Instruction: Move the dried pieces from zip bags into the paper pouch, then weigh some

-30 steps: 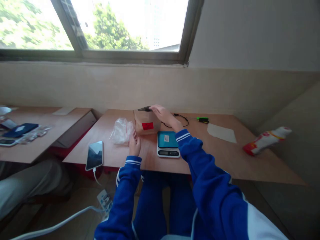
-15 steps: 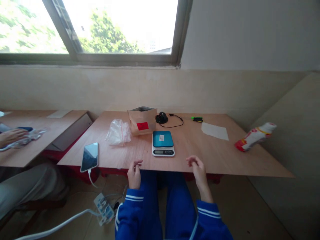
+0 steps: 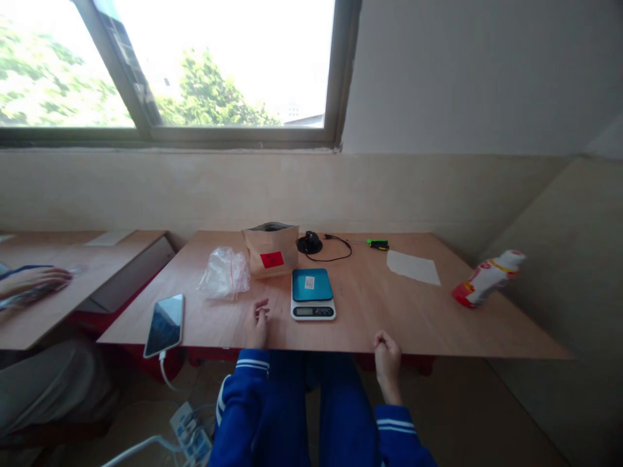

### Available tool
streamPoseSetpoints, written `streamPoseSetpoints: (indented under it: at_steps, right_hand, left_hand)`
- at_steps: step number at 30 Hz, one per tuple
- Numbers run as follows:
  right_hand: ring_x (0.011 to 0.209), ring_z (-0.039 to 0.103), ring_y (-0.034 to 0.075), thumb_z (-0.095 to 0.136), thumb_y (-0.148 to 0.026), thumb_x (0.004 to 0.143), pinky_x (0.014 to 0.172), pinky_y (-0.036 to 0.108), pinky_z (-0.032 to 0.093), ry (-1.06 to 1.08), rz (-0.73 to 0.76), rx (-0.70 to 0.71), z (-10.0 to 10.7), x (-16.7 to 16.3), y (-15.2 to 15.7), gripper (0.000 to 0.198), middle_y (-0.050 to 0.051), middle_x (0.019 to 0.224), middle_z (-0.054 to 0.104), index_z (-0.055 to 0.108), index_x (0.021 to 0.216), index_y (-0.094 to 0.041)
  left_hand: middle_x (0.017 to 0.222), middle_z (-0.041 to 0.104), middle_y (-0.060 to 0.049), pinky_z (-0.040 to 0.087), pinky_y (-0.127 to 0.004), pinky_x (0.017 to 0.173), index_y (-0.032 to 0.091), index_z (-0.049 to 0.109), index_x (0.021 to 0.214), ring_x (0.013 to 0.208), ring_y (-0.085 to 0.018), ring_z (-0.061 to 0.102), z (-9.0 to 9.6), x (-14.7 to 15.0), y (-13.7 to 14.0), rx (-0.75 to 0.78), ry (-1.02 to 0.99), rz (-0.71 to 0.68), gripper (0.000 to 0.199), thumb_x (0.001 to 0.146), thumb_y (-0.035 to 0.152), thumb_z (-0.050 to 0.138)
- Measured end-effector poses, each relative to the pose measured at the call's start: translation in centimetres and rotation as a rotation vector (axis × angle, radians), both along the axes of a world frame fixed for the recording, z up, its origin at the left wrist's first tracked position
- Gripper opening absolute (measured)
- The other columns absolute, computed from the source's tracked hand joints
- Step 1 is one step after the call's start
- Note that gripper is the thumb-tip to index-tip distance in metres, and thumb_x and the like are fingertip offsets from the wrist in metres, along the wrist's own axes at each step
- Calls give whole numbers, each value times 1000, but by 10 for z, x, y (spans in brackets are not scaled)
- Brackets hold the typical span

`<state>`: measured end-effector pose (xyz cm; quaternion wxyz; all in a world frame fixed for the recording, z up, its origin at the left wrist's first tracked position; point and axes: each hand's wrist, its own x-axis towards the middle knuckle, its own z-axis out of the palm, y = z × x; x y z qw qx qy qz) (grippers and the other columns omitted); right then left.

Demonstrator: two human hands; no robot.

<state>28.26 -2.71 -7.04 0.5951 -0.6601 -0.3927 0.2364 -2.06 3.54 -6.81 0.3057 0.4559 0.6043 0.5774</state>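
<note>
My left hand (image 3: 257, 326) is over the front edge of the table, its fingers loosely bent and apart, with nothing in them. It is just left of a small kitchen scale (image 3: 313, 295) with a blue plate, a white base and a dark display. My right hand (image 3: 387, 355) is curled into a fist at the table's edge, right of the scale, and no object shows in it. Behind the scale stands a brown paper pouch (image 3: 270, 251) with a red label, its top open. A crumpled clear plastic bag (image 3: 224, 274) lies beside the pouch.
A phone (image 3: 164, 324) on a white cable lies at the front left. Farther back are a black round-based device (image 3: 310, 242) with a cable, a green-black screwdriver (image 3: 378, 244) and white paper (image 3: 413, 267). A red-white bottle (image 3: 488, 279) leans at right. A co-worker's hand (image 3: 39, 280) is at far left.
My left hand has moved forward over the table toward the scale. My right hand has closed from loosely bent fingers into a fist. The camera view has tilted up slightly. The co-worker's hand has shifted right.
</note>
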Motion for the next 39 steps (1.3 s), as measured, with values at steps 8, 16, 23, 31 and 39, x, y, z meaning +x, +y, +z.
streamPoseSetpoints:
  at_steps: [8, 16, 23, 31, 39]
  right_hand:
    - [46, 32, 12, 37, -21, 52, 45, 24, 25, -9, -54, -18, 2, -2, 3, 2, -4, 45, 35, 38, 51, -22]
    - [48, 33, 12, 38, -20, 53, 48, 23, 26, 51, -53, 81, -4, -13, -12, 4, -5, 48, 35, 39, 50, -21]
    - [46, 34, 12, 37, -18, 58, 48, 24, 27, 45, 51, 129, -5, -54, -25, 10, -4, 46, 35, 36, 49, -22]
    - [43, 33, 13, 33, -15, 62, 47, 26, 25, -64, 317, 100, -31, -108, -65, 15, -3, 45, 33, 31, 50, -23]
    - [41, 36, 13, 33, -15, 60, 47, 26, 24, -175, 463, 39, -76, -107, -79, 16, -3, 43, 35, 30, 46, -21]
  left_hand:
    - [72, 65, -3, 51, -30, 65, 18, 63, 83, 61, -15, 61, -14, -5, -12, -20, 44, 12, 24, 77, 29, 42]
    - [61, 64, -1, 48, -31, 66, 19, 64, 80, 61, -18, 60, -12, -6, -9, -60, 114, -7, 24, 76, 28, 43]
    - [61, 63, 0, 48, -31, 65, 20, 64, 77, 59, -17, 60, -12, -6, -8, -67, 110, 9, 22, 73, 27, 43]
    - [65, 63, -1, 48, -29, 62, 19, 63, 77, 59, -16, 59, -10, -6, -8, -53, 67, 6, 24, 72, 30, 42]
    - [60, 62, 0, 47, -29, 63, 19, 64, 75, 58, -16, 58, -6, -5, -15, -34, 63, -8, 21, 72, 28, 45]
